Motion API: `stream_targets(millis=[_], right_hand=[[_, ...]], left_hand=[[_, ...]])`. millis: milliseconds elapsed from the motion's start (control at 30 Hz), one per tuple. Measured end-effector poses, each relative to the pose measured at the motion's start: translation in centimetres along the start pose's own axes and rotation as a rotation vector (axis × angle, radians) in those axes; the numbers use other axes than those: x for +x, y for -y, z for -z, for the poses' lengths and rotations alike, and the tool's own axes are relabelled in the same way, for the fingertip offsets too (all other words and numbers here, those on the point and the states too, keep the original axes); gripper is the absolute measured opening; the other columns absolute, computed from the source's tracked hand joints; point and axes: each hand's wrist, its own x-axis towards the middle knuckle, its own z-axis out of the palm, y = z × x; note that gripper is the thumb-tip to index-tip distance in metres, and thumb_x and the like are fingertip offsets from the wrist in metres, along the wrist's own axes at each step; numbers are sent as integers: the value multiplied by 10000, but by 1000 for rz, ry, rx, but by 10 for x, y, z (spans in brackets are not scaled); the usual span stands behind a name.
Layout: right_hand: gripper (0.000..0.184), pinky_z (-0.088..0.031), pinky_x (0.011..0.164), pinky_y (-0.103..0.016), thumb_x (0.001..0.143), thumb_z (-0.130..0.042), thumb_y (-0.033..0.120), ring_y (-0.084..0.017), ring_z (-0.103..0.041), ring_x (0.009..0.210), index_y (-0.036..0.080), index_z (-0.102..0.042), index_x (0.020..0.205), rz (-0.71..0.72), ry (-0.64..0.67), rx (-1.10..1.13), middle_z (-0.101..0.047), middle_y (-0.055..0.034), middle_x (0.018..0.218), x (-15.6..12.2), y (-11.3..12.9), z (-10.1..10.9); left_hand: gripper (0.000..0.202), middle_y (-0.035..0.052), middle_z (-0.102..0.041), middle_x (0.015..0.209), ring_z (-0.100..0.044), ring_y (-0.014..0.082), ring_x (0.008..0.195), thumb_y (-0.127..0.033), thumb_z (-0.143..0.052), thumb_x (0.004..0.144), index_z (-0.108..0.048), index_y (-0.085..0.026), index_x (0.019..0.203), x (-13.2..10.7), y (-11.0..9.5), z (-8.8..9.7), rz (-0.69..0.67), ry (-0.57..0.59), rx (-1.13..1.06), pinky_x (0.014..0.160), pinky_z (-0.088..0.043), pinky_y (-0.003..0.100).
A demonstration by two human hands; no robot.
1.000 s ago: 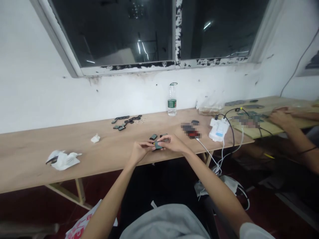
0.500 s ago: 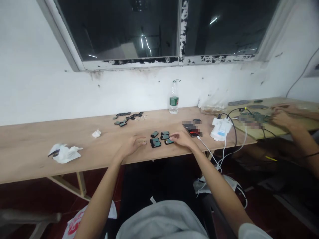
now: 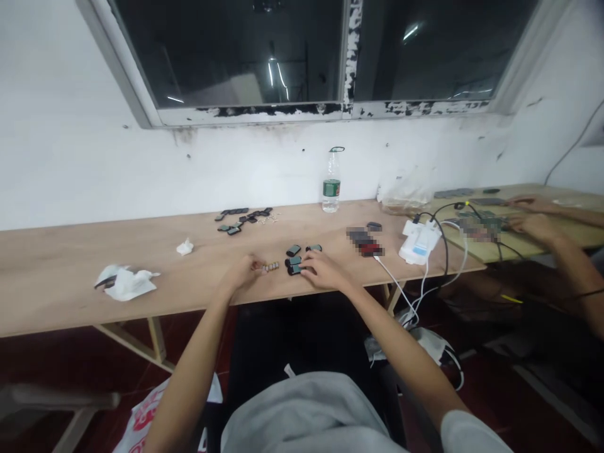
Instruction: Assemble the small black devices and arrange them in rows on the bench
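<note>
My left hand (image 3: 245, 272) rests on the table with thumb and fingers pinched at the left end of a short row of small silver-and-gold pieces (image 3: 270, 267). Just right of that row lies a cluster of small black cases with grey-green faces (image 3: 293, 260). My right hand (image 3: 323, 269) reaches over the cluster's right side, fingers outstretched and fingertips touching the nearer cases. Its palm and fingers hide part of the group. Another black case (image 3: 313, 248) shows just behind the fingers.
More black cases (image 3: 233, 230) and small light bits lie farther back. A water bottle (image 3: 331, 189) stands by the wall. On the right are a phone (image 3: 365, 241), a white power strip (image 3: 419, 243) and cables. Crumpled tissue (image 3: 129, 284) lies left. Another person's hands (image 3: 538, 220) work at the far right.
My right hand has moved left and nearer, over the cases. My left hand has drawn in its fingers, and the row of small pieces now shows beside it.
</note>
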Motion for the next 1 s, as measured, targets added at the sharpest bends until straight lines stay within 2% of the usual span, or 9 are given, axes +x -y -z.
stream_targets(millis=[133,267,367,433,500,600,700,800,1000], right_hand=[[137,-412,966,-400,936,-613,227,-251,-578,1071,165,-735,949,-1,16,13,-668,-113,1090,-1,3,-1],[107,-408,910,-362,925,-635,254,-241,-598,1000,175,-698,960,-50,10,19,-683,-94,1024,-3,3,1],[131,-403,859,-342,913,-654,269,-234,-598,938,168,-683,992,-82,28,15,-687,-90,962,-3,6,2],[186,-403,835,-330,872,-709,281,-227,-594,908,167,-683,1016,-83,22,39,-685,-77,927,-2,7,2],[235,-411,790,-305,824,-753,257,-206,-593,852,167,-695,1033,-93,-2,99,-683,-59,894,0,7,1],[198,-418,694,-270,825,-733,228,-168,-587,736,169,-732,1014,-129,-27,209,-687,-44,843,2,6,1],[174,-438,669,-269,872,-674,264,-165,-603,707,178,-766,993,-153,-79,303,-720,-53,856,4,7,5],[219,-476,671,-275,890,-646,302,-178,-648,722,176,-777,1013,-199,-129,453,-758,-67,927,4,11,14],[352,-546,694,-304,875,-676,412,-214,-717,745,146,-764,1087,-277,-139,735,-776,-106,971,3,17,22]], left_hand=[[349,115,-757,981,-688,280,865,-412,-739,684,-772,-166,929,-1,1,3,-25,25,-10,784,-537,347],[376,116,-756,962,-687,294,859,-487,-750,673,-771,-174,880,-5,-3,11,-30,28,-6,791,-534,371],[425,100,-746,1044,-687,280,925,-538,-721,724,-757,-189,965,-13,-17,15,-96,119,-105,855,-536,375],[417,89,-724,1122,-680,264,962,-539,-696,770,-750,-208,1017,-19,-32,14,-189,191,-180,889,-534,371],[372,89,-711,1114,-664,260,974,-511,-682,806,-754,-214,1017,-25,-49,11,-277,213,-186,893,-529,368],[316,85,-687,1088,-647,245,938,-460,-638,873,-748,-217,1043,-31,-69,2,-355,173,-126,862,-522,350],[301,83,-646,1156,-638,224,943,-406,-563,945,-718,-230,1133,-34,-79,-6,-473,103,-92,869,-512,334],[311,89,-623,1172,-632,220,965,-390,-532,979,-694,-235,1193,-35,-81,-9,-559,23,-64,895,-508,340],[325,101,-641,1113,-632,233,980,-396,-528,988,-714,-240,1203,-33,-80,-12,-595,-78,-81,904,-522,375]])
